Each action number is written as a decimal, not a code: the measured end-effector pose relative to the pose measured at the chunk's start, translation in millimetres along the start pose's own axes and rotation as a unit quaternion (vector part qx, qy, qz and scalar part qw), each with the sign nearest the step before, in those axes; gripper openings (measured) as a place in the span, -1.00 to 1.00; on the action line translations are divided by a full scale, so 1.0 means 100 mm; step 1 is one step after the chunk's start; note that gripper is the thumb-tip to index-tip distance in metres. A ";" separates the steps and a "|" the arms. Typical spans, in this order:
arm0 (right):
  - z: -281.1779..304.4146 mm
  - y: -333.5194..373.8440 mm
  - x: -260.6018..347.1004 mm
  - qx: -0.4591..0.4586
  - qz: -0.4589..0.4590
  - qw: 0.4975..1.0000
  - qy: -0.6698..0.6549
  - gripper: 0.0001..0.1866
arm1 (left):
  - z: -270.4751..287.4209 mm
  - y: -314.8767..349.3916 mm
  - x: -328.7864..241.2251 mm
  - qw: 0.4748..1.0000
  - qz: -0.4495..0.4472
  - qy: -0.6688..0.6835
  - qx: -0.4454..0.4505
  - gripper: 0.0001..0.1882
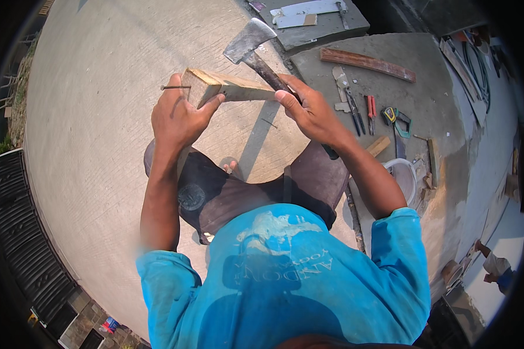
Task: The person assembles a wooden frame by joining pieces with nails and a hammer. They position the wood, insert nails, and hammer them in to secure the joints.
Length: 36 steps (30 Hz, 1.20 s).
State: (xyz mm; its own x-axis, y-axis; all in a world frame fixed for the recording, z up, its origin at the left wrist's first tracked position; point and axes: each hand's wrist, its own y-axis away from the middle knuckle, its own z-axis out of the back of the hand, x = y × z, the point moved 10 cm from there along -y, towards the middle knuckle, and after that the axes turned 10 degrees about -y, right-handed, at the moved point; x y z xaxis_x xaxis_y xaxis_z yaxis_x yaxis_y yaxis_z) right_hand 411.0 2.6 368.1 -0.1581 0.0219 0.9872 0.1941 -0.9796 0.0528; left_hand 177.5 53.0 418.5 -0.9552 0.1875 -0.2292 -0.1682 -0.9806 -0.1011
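Note:
Two pale wooden boards [244, 88] meet at a corner in front of me, raised over my lap. My left hand [183, 122] is closed round the corner end, its thumb on the near face. A long nail [176, 87] sticks out leftward from that end. My right hand [313, 116] grips a hatchet [251, 42] by its dark handle, steel head up and to the left, beyond the boards. The handle's butt shows below that hand. My right thumb lies at the boards' right end; whether it presses on them I cannot tell.
On the grey slab at right lie a reddish wooden beam [367, 64], red-handled pliers [371, 108], a dark long-handled tool [354, 111], and a green-handled saw [400, 127]. A white bucket [403, 174] stands nearer. Another person [498, 267] is at far right.

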 end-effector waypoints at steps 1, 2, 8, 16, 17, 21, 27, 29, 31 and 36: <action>0.00 -0.03 0.02 0.015 -0.009 1.000 0.008 -0.47 | 0.01 0.00 -0.01 1.000 -0.001 -0.002 0.000 -0.27; 0.00 -0.07 0.06 0.031 -0.018 0.999 0.016 -0.48 | 0.01 -0.01 -0.02 1.000 -0.003 0.002 -0.002 -0.28; 0.03 -0.19 0.24 0.089 0.011 0.988 0.125 -0.52 | 0.04 -0.01 -0.06 0.999 -0.006 0.042 0.001 -0.30; 0.29 -0.04 1.69 0.040 0.111 0.978 0.174 -0.49 | 0.08 -0.03 -0.07 0.998 0.034 0.026 0.053 -0.24; 0.21 -0.04 1.84 0.058 0.144 0.971 0.181 -0.48 | 0.06 -0.05 -0.07 0.996 0.035 0.027 0.074 -0.20; -0.26 0.07 2.36 0.149 0.344 0.887 0.269 -0.43 | 0.08 -0.02 -0.03 0.998 0.032 0.035 0.045 -0.25; -0.45 -0.17 1.92 0.237 0.130 0.847 0.457 -0.24 | 0.11 -0.04 -0.05 0.995 -0.044 0.080 -0.046 -0.34; -0.42 -0.15 2.18 0.208 0.215 0.851 0.431 -0.34 | 0.11 -0.03 -0.01 0.997 0.005 0.074 -0.006 -0.37; -0.39 -0.13 2.61 0.185 0.291 0.878 0.332 -0.40 | 0.12 0.01 0.07 0.997 0.040 0.066 0.016 -0.39; -0.34 -0.06 3.16 0.171 0.394 0.894 0.125 -0.44 | 0.07 0.00 0.07 0.997 0.027 0.075 0.010 -0.43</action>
State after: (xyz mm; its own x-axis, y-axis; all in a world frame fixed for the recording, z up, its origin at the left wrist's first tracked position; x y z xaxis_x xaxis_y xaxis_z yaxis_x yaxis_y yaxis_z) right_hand 326.8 8.8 674.7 -0.0457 -0.7352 0.6763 0.6193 -0.5520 -0.5583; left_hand 168.8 54.2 423.9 -0.9159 0.1388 -0.3767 -0.1229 -0.9902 -0.0660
